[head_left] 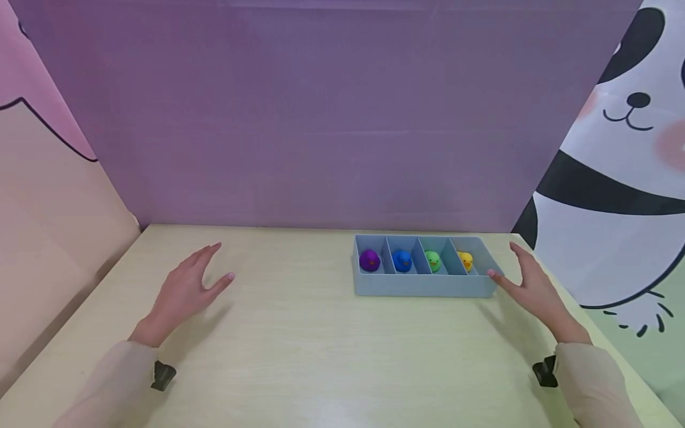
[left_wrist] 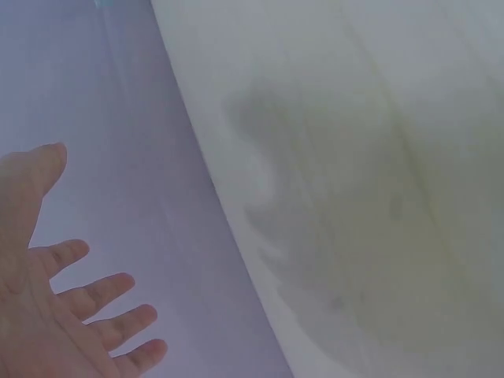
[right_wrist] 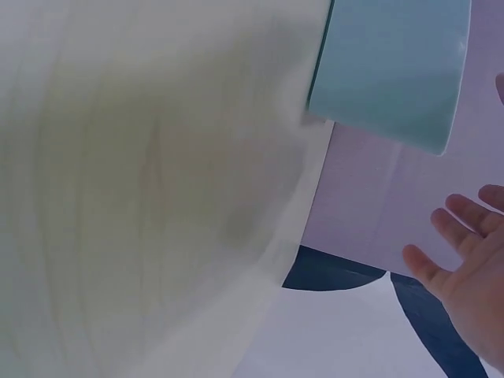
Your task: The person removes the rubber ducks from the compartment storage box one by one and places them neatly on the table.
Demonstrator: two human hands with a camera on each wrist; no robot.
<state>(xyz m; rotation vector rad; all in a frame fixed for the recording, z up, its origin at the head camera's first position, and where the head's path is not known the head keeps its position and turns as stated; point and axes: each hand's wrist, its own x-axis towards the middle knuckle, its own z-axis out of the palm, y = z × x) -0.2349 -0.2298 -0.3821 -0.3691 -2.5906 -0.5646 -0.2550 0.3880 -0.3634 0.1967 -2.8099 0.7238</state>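
Observation:
A grey-blue divided box (head_left: 423, 286) stands toward the back right of the table. Small toy ducks sit one to a compartment: purple (head_left: 369, 260), blue (head_left: 402, 260), green (head_left: 433, 261) and yellow (head_left: 465, 260), from left to right. My right hand (head_left: 535, 294) hovers by the box's right end, fingers spread; its thumb tip overlaps the box corner in the head view. In the right wrist view the box's end wall (right_wrist: 390, 75) shows apart from the fingers. Over the table's left side, my left hand (head_left: 179, 294) is held with fingers extended, holding nothing.
The pale wooden table (head_left: 299, 351) meets a purple backdrop (head_left: 332, 119) just behind the box. A panda-printed panel (head_left: 615, 249) borders the right side, and a pink and beige panel (head_left: 48, 208) borders the left. Each wrist carries a black device (head_left: 163, 375).

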